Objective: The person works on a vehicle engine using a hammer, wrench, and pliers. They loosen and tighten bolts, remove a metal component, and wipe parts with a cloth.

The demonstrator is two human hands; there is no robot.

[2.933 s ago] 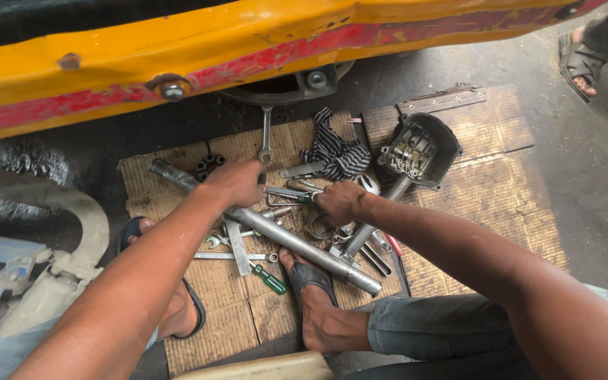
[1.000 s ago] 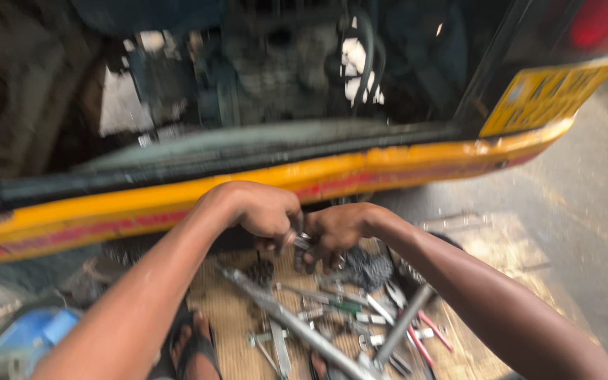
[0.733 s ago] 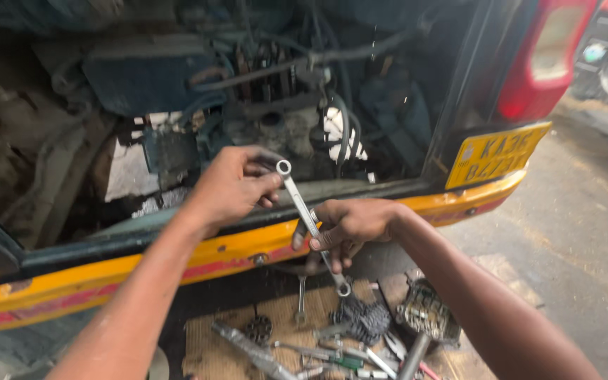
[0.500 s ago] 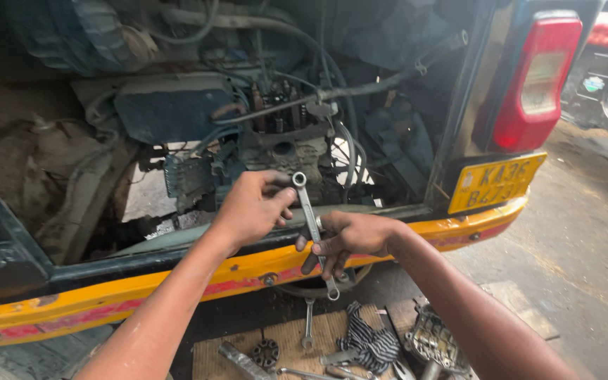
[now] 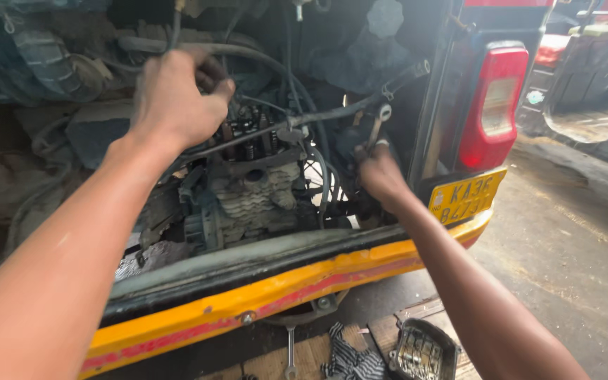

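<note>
My left hand [image 5: 177, 95] is raised into the open rear engine bay and curls around dark hoses and cables [image 5: 248, 53] above the grimy engine block [image 5: 251, 200]. My right hand [image 5: 381, 172] reaches in on the right side and grips a silver ring spanner [image 5: 376, 125], its ring end pointing up beside a metal rod [image 5: 360, 105]. The spanner's lower end is hidden in my fist.
A yellow and red bumper [image 5: 276, 299] runs across below the engine. A red tail light [image 5: 490, 105] and a yellow number plate [image 5: 462, 197] are at right. On the ground lie a spanner [image 5: 290, 352], a striped rag [image 5: 350, 359] and a black tool case [image 5: 420, 352].
Both hands rose from the tools on the ground mat into the engine bay. They held the spanner together; now only my right hand has it and my left has moved up to the hoses.
</note>
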